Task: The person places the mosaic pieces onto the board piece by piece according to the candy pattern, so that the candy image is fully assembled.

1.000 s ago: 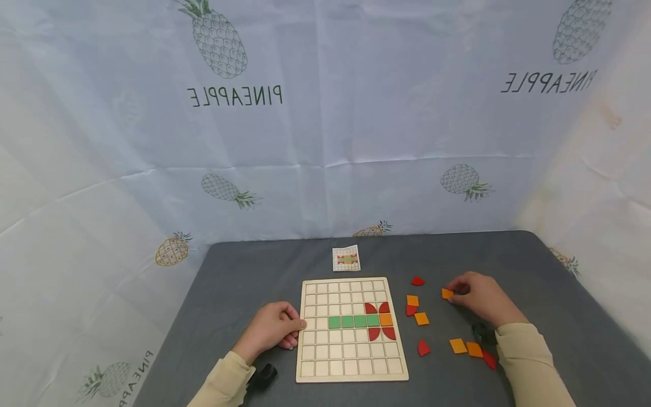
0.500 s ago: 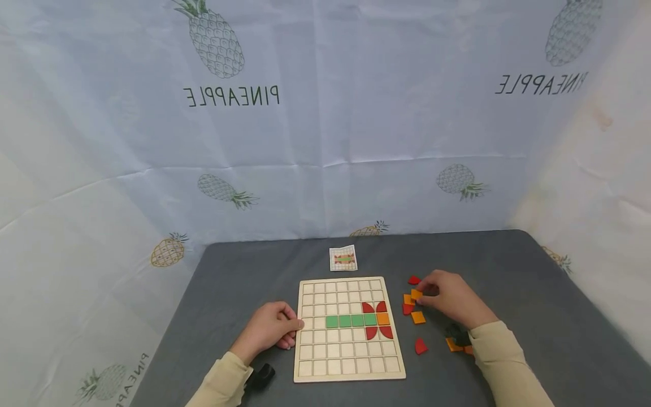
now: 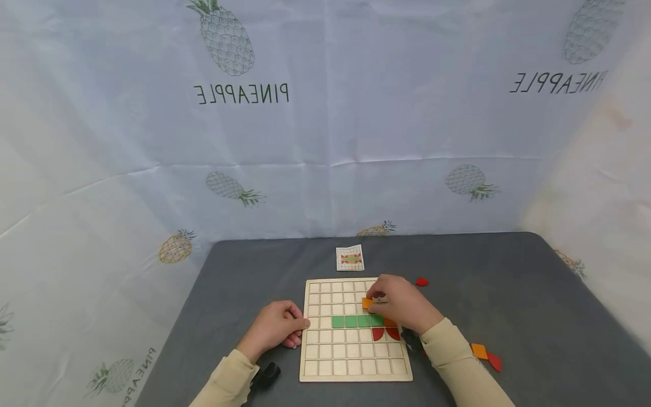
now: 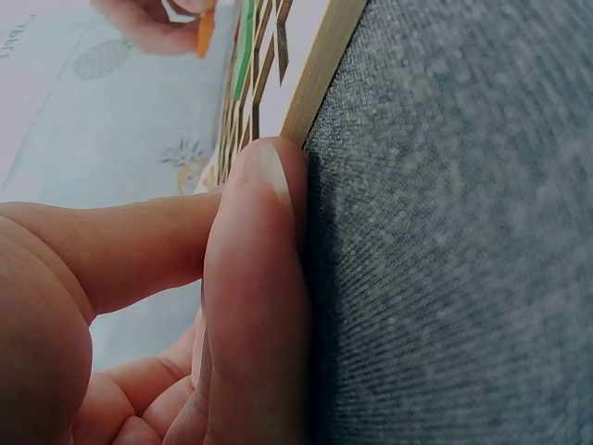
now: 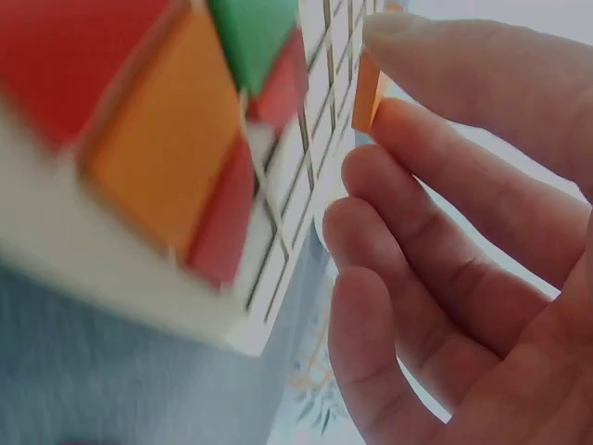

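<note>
A square wooden grid board [image 3: 325, 351] lies on the dark table. Its left edge is pinched by my left hand [image 3: 274, 328], the thumb [image 4: 259, 250] at the rim. My right hand [image 3: 402, 302] holds an orange square tile [image 3: 367, 303] between thumb and fingertips, close over the upper right of the grid. In the right wrist view this tile [image 5: 367, 93] appears edge-on. A row of green squares [image 3: 351, 321] crosses the grid, ending at an orange square [image 5: 167, 139]. Red quarter-round pieces [image 3: 378, 334] flank that end; the upper ones are hidden by my right hand in the head view.
A small printed card [image 3: 350, 258] with a coloured pattern lies behind the board. To the right are a loose red piece [image 3: 422, 281], an orange tile [image 3: 479, 351] and another red piece [image 3: 494, 362]. My right forearm covers other loose pieces.
My right hand has carried the orange tile left, past the loose pieces and over the board. The left hand stays at the board's left edge.
</note>
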`<state>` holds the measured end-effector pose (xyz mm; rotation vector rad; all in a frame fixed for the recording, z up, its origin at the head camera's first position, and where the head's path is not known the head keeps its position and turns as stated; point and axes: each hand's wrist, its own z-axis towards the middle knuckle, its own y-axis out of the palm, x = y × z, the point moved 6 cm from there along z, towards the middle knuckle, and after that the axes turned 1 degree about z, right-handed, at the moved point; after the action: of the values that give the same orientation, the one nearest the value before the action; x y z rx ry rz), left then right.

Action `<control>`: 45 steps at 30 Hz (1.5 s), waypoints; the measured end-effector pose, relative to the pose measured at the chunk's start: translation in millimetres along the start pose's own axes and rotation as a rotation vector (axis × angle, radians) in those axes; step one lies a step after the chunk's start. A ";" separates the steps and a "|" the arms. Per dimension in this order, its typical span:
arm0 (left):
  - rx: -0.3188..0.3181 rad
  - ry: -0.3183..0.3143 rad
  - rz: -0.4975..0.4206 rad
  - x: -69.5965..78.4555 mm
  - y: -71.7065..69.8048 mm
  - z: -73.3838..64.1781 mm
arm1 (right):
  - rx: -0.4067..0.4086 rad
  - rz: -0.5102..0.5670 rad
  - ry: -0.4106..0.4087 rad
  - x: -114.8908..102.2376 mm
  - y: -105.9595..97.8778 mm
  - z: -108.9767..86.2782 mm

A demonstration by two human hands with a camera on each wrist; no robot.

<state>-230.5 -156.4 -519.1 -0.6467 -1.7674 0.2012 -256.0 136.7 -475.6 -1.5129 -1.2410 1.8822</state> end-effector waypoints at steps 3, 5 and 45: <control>-0.007 0.013 -0.006 0.5 0.1 0.7 | 0.011 -0.051 -0.036 -8.1 5.9 2.2; -0.006 0.023 -0.001 1.0 -0.9 0.6 | 0.018 -0.087 -0.049 -10.9 8.7 3.3; 0.012 0.007 0.024 0.0 -0.4 0.1 | 0.026 -0.055 0.051 51.6 -45.8 -60.3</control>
<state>-230.7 -156.8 -519.0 -0.6597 -1.7514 0.2257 -225.6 222.7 -466.2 -1.4889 -1.2180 1.8072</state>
